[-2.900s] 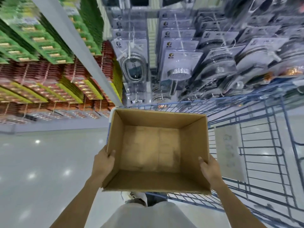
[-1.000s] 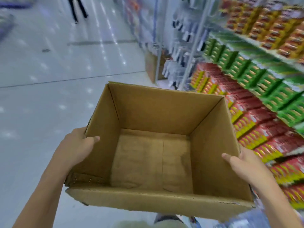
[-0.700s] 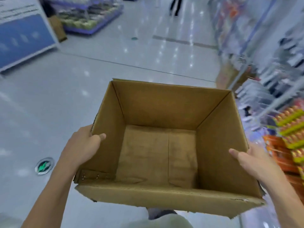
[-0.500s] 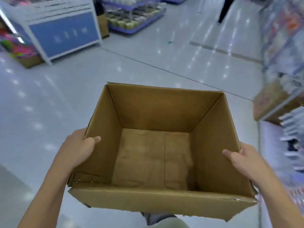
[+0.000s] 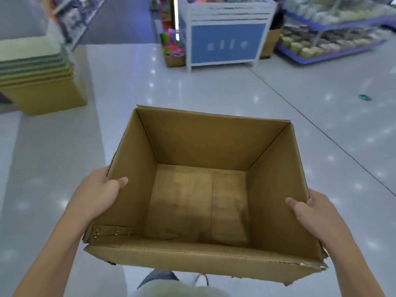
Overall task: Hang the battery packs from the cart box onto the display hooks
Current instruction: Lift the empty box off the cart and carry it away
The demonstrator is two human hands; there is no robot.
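Above glossy pale floor [image 5: 192,88], square corrugated cardboard box [image 5: 201,146]; left hand [image 5: 96,196], right hand [image 5: 308,213], each grip clasping a wall.

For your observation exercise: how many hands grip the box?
2. The left hand grips the left wall of the brown cardboard box; the right hand its right wall.

Our forearms are bare, with no sleeves or jewellery near our left hand [image 5: 95,196] or right hand [image 5: 310,213]; below them show a pale top [image 5: 175,289], blue jeans [image 5: 157,275] and a white shoe [image 5: 201,279].

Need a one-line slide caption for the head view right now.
Both hands, left and right, hold an empty cardboard box over a shop's glossy floor.
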